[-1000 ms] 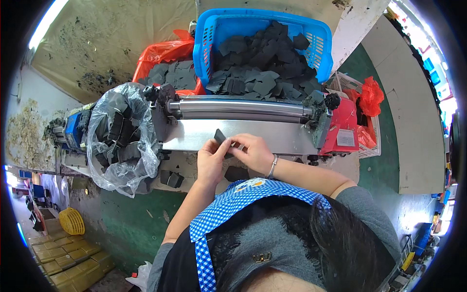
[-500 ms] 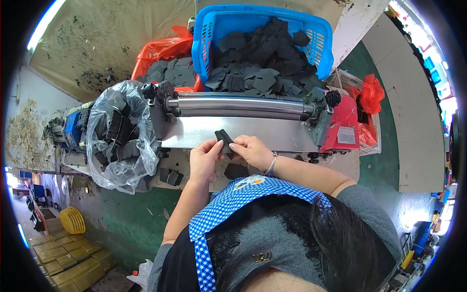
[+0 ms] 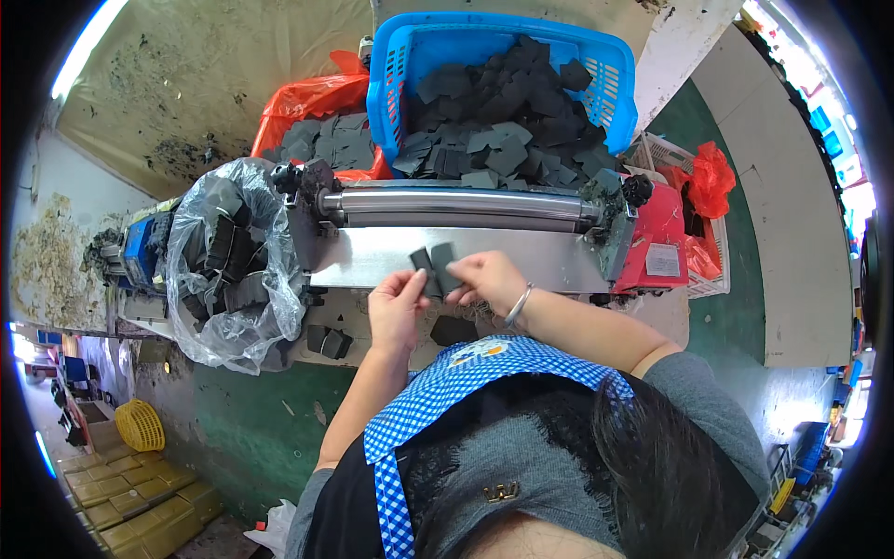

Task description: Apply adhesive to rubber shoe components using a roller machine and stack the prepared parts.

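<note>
Just above the front edge of a metal feed plate, my left hand is closed on a small stack of black sheet pieces. My right hand, a silver bangle at its wrist, pinches a flat dark sheet piece close beside that stack. Whether the two still touch lower down is hidden by my fingers. Behind the plate lies a shiny metal roller of a machine. On the ledge below my hands rest a loose dark piece and a small black bundle.
Behind the roller stands a blue basket heaped with dark pieces, beside a red bag of similar ones. A clear plastic bag with black bundles is left of the plate. The machine's red housing bounds the right.
My right hand has drawn slightly right and turned, and the dark piece in it now stands apart from the stack at the top. My left hand has barely moved.
</note>
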A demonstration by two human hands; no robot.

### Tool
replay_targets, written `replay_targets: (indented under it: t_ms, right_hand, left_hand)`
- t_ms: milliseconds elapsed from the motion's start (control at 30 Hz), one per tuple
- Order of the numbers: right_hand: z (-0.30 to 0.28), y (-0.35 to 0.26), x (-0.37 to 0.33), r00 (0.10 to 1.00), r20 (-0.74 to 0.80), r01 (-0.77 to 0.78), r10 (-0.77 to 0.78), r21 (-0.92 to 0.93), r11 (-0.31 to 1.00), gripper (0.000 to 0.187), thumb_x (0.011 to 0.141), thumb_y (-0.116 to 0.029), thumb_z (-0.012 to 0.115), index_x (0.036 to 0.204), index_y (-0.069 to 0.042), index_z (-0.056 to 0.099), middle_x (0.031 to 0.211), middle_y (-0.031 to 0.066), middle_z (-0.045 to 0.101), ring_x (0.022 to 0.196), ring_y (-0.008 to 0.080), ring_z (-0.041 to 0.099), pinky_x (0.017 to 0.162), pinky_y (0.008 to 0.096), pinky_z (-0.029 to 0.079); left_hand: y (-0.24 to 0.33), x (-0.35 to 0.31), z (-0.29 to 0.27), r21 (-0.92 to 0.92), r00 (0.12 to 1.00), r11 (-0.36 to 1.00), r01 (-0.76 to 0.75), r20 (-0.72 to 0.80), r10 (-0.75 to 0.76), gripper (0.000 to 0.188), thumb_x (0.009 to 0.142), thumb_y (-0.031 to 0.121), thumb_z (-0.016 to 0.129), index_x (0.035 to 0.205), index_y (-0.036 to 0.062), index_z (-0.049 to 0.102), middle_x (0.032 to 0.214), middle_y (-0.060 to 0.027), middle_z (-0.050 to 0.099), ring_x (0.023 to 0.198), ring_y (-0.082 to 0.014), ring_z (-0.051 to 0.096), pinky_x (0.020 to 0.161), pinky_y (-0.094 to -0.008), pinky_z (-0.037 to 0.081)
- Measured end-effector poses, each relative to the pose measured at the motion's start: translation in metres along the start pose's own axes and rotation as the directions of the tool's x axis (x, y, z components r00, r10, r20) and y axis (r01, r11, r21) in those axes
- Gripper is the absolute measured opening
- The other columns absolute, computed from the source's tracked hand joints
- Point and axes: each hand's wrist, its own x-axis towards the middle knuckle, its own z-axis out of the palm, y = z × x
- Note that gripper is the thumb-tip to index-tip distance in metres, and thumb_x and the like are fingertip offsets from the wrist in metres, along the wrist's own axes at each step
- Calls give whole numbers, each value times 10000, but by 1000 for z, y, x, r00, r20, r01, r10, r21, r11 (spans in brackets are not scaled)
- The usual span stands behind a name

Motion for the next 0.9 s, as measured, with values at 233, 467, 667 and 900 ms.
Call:
replay_targets:
  t_ms: [233,467,667,900]
  right_hand:
    - [6,-23,-15,984,-177,2,16,101,995,241,917,-190,523,929,43,583,801,121,647,650,168,648,518,228,516]
    - [-21,-15,5,935,-286,-90,211,385,918,232,928,-152,481,1021,52,541,836,170,644,713,212,667,528,243,527]
    - [18,-26,-26,975,87,-218,205,191,957,266,898,-284,564,944,-23,583,786,104,632,639,164,636,497,246,484]
    - [-37,-11,17,893,-344,-96,291,485,869,242,925,-240,501,858,-15,562,753,96,622,599,146,600,483,240,471]
  left_hand:
    - [-5,4,3,92,993,989,-116,17,115,119,831,141,667,793,47,604,626,23,546,513,-48,468,471,-169,342]
    - [-2,2,-4,-111,997,993,-35,-67,28,82,878,150,609,876,71,590,783,10,593,641,-59,533,572,-199,461]
    - [-6,-5,-2,-87,982,985,-148,102,157,70,895,122,579,892,53,586,795,-2,599,649,-72,555,585,-206,483]
    - [-79,1,-39,820,980,538,-193,136,144,350,725,326,738,880,29,636,763,-132,631,668,-257,605,641,-361,482]
